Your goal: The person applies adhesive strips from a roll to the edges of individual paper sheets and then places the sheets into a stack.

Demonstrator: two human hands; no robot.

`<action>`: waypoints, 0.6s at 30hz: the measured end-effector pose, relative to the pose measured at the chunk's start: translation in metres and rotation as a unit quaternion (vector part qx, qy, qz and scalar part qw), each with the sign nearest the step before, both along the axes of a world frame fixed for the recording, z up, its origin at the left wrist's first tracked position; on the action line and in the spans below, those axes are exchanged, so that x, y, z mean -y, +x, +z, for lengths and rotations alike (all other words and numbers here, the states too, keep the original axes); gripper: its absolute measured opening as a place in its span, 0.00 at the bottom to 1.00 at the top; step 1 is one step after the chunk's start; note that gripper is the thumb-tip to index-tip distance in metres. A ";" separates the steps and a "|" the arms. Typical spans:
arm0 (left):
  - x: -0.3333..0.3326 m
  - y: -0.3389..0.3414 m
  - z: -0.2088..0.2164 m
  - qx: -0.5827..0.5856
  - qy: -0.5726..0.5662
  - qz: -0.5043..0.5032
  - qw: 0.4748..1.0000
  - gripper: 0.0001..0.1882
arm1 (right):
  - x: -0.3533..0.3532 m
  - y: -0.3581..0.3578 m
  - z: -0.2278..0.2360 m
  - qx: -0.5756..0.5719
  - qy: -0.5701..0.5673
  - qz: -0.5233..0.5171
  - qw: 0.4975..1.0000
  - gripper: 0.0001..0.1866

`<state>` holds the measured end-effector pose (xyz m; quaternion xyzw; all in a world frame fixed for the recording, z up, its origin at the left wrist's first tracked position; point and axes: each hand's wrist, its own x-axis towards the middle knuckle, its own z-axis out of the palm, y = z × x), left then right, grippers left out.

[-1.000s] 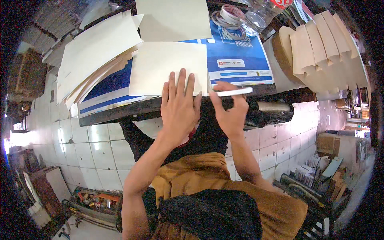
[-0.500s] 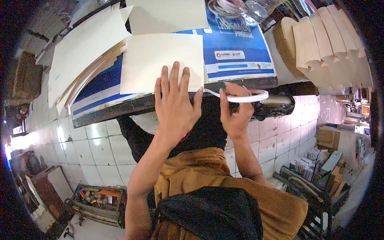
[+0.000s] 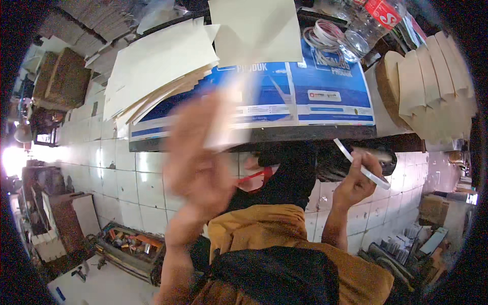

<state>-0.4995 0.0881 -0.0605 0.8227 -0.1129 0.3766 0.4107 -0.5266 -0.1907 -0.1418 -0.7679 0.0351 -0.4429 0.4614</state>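
Left hand: I see the person's left hand in strong blur, raised near the front edge of the table. It grips the cream sheet, but the exact place of the fingers I cannot tell. Half a second ago this hand was lying flat on the same sheet.
Cream sheet: the sheet is now up in the air beside the left hand, tilted and blurred. Before, it was lying flat on the table.
Right hand: the right hand has moved lower and more to the right, well apart from the sheet. Its fingers are closed around the white tape roll.
White tape roll: the roll is a thin ring, held slanting in front of the table, over the floor. Earlier, a strip went from it to the corner of the sheet.
Blue posters: the left poster shows much more now, because the sheet has left it. The right poster lies just beside it.
Table: its dark front edge runs under both posters.
Behind: another cream sheet lies at the back, as before. A pile of sheets stays at the left.
Right side: some tape rings lie near a clear bottle with red label; thick paper bundles stand farther right.
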 end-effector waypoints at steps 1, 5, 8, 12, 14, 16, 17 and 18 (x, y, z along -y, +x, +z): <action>-0.009 -0.005 0.009 0.011 -0.013 0.062 0.998 0.09 | 0.000 -0.004 -0.002 0.002 0.022 0.023 0.999 0.10; -0.042 0.033 0.057 0.076 0.079 0.156 0.982 0.17 | -0.005 -0.005 -0.003 -0.032 0.046 0.050 0.997 0.10; -0.074 0.088 0.012 0.020 0.198 0.117 0.973 0.19 | -0.007 -0.008 -0.013 -0.032 0.104 0.037 0.993 0.11; -0.059 0.092 -0.001 -0.066 0.226 0.100 0.967 0.19 | 0.004 -0.013 -0.012 -0.039 0.077 0.039 0.995 0.13; -0.023 0.086 0.022 0.004 0.172 0.013 0.985 0.22 | 0.005 -0.015 -0.012 -0.044 0.093 0.044 0.994 0.13; 0.021 0.100 0.019 -0.039 0.133 -0.142 0.980 0.25 | 0.009 -0.016 -0.015 -0.048 0.103 0.055 0.992 0.13; 0.040 0.114 0.011 -0.094 0.111 -0.220 0.965 0.27 | 0.007 -0.017 -0.014 -0.064 0.115 0.058 0.990 0.13; 0.054 0.140 -0.011 -0.082 0.151 -0.173 0.970 0.28 | 0.004 -0.017 -0.011 -0.079 0.127 0.061 0.987 0.14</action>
